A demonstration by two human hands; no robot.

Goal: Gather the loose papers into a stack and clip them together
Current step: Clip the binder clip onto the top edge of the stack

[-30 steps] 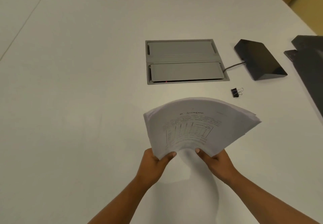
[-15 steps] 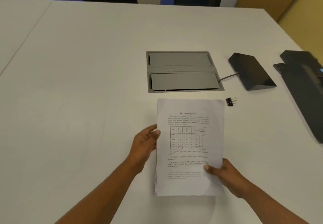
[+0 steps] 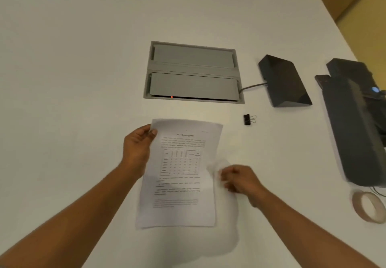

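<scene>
A stack of white printed papers (image 3: 179, 211) lies on the white table (image 3: 73, 79), top sheet showing text and a table. My left hand (image 3: 136, 148) grips the stack's top left corner, thumb on top. My right hand (image 3: 240, 181) is blurred at the right edge, its fingers curled on a lifted bit of the paper's edge. A black binder clip (image 3: 248, 119) lies alone on the table, just beyond the stack's top right corner and apart from both hands.
A grey recessed cable hatch (image 3: 194, 73) sits in the table behind the papers. To the right are a black wedge-shaped device (image 3: 284, 81) with a cable, a large dark device (image 3: 355, 125) and a roll of tape (image 3: 368, 207). The table's edge runs along the far right.
The fanned, raised papers have come down into a squared stack on the table. My left hand has slid up to the top left corner, my right hand from the bottom corner up the right edge.
</scene>
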